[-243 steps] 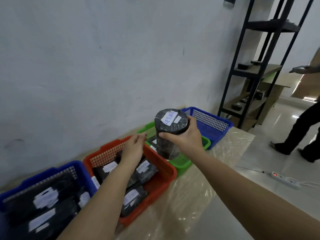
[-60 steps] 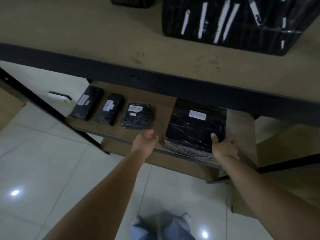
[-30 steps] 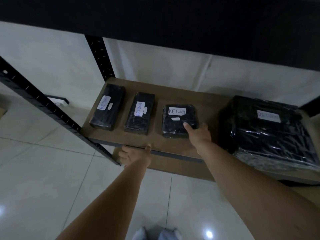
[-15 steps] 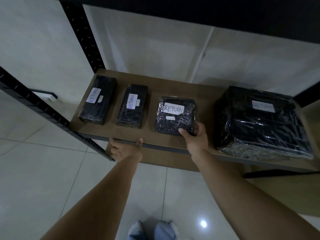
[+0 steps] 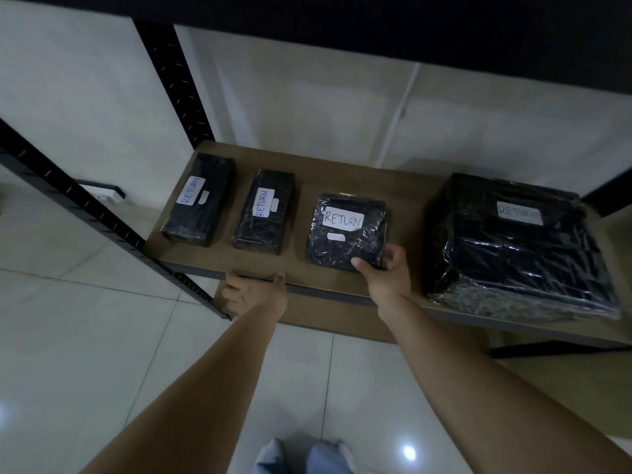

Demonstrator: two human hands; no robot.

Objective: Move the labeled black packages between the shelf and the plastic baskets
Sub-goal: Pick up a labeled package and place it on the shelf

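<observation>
While our right hand (image 5: 386,271) pinches only the near corner of the square black film-wrapped RETURN package (image 5: 345,230) on the brown wooden shelf board (image 5: 407,196), slick wrap could slip; left hand (image 5: 253,292) grips the shelf edge.

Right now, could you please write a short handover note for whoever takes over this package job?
Right hand: grip pinches the near right corner of the square package, which lies on the shelf.
Left hand: holds the shelf's front edge, carrying nothing.
Things: four black packages labelled RETURN sit in a row: two narrow packages at left, the square one, then the large package at right. No baskets in view.
Done: nothing lifted off this shelf yet.
Left: probably lift the square package, then handle the rest.
</observation>
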